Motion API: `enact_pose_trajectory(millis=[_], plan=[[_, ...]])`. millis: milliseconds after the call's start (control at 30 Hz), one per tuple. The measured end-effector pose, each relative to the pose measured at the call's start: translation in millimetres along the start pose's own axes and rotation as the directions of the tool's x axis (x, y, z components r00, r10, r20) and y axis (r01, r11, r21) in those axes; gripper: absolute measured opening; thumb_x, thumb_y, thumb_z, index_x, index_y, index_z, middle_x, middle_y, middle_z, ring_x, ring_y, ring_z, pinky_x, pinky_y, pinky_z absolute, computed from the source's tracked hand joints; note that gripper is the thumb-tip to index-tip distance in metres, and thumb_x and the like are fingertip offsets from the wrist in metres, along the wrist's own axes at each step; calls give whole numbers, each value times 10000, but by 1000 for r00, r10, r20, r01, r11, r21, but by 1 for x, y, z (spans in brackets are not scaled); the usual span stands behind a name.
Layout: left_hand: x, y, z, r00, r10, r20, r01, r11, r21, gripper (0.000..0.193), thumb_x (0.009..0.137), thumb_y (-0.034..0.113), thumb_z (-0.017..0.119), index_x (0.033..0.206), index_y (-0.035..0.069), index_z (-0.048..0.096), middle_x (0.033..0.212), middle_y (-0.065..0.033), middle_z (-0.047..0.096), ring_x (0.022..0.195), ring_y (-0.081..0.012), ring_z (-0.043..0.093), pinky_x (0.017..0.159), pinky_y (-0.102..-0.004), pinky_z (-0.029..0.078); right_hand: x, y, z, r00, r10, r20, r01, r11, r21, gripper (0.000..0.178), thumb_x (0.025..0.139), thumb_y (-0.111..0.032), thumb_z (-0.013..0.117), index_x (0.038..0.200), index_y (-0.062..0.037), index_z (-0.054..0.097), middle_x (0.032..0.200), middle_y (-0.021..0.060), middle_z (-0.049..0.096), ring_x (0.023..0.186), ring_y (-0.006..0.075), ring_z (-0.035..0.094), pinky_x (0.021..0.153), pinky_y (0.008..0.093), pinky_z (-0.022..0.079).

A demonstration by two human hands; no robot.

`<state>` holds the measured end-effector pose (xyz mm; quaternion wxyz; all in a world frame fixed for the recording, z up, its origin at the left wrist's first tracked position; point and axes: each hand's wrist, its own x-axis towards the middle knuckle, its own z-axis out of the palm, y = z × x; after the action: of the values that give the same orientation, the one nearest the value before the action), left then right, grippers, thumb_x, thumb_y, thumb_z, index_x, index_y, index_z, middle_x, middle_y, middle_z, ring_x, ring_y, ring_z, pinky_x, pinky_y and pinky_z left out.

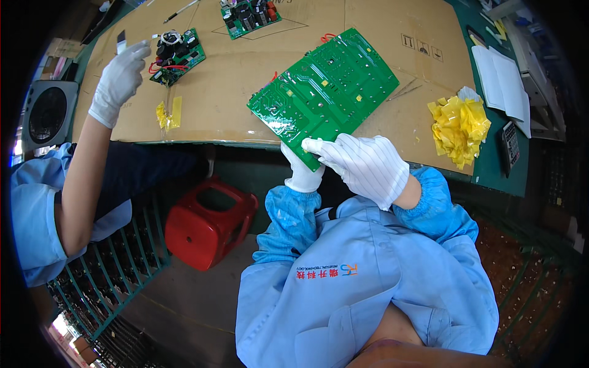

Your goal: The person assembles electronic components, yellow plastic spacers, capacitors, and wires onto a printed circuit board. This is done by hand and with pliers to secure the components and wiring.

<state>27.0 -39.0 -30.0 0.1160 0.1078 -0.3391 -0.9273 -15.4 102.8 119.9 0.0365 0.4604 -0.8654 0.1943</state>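
A large green circuit board (334, 89) is tilted up off the table's near edge, its solder side facing me. Several small yellow tape pieces (358, 98) stick to it, and red wires show past its far edge. My left hand (302, 173), in a white glove, grips the near corner from beneath, its fingers partly hidden by the board. Over that same corner is my right hand (368, 168), in a striped white glove. Its fingers are curled together, with the tips pressed on the board's face; whatever they pinch, if anything, is too small to make out.
Crumpled yellow tape (460, 129) lies at right, near a calculator (510, 146) and white papers (502, 83). Two component-filled boards, one left (177, 56) and one far (248, 16), rest on the cardboard (245, 116). A co-worker's gloved hand (121, 80) reaches in at left. A red stool (196, 236) stands below.
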Motion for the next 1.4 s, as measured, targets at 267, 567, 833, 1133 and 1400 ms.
enact_pose_trajectory(millis=[267, 567, 833, 1133, 1400], plan=[[9, 15, 21, 993, -98, 66, 113, 952, -284, 460, 1028, 412, 414, 1317, 76, 535, 1251, -106, 599, 1116, -246, 612, 992, -422, 500, 22, 12, -20, 967, 86, -240, -34, 976, 214, 283, 960, -206, 605, 1242, -211, 626, 1032, -1, 727, 782, 195, 696, 582, 326, 547], [12, 14, 26, 990, -37, 133, 80, 938, -336, 530, 1038, 437, 356, 1453, 111, 412, 1370, -140, 549, 1219, -303, 577, 957, -468, 539, 66, 29, -8, 964, 57, -260, -10, 984, 176, 207, 985, -221, 562, 1182, -190, 618, 969, 71, 712, 817, 260, 699, 688, 349, 556], [8, 8, 14, 991, -43, 126, 75, 961, -266, 520, 1039, 439, 366, 1456, 131, 399, 1388, -122, 525, 1246, -298, 555, 949, -488, 534, 70, 31, -12, 994, 107, 26, -110, 967, 228, 227, 1004, -286, 518, 1200, -193, 583, 903, 133, 706, 812, 311, 694, 695, 414, 546], [9, -1, -2, 987, -66, 145, 62, 997, 35, 682, 1016, 593, 257, 1540, 163, 337, 1491, -122, 450, 1350, -317, 473, 1113, -494, 413, 70, 32, 7, 986, 145, -78, -112, 939, 326, 225, 1005, -279, 513, 1186, -182, 606, 983, 106, 717, 868, 318, 694, 739, 415, 548], [13, 19, 34, 998, -60, -10, 60, 996, -68, 591, 1034, 461, 350, 1327, -39, 469, 1185, -290, 620, 914, -406, 676, 742, -492, 600, 52, 65, -13, 963, 250, -104, -190, 897, 400, 220, 1002, -268, 534, 1186, -195, 630, 1064, 81, 705, 908, 314, 690, 788, 393, 548]])
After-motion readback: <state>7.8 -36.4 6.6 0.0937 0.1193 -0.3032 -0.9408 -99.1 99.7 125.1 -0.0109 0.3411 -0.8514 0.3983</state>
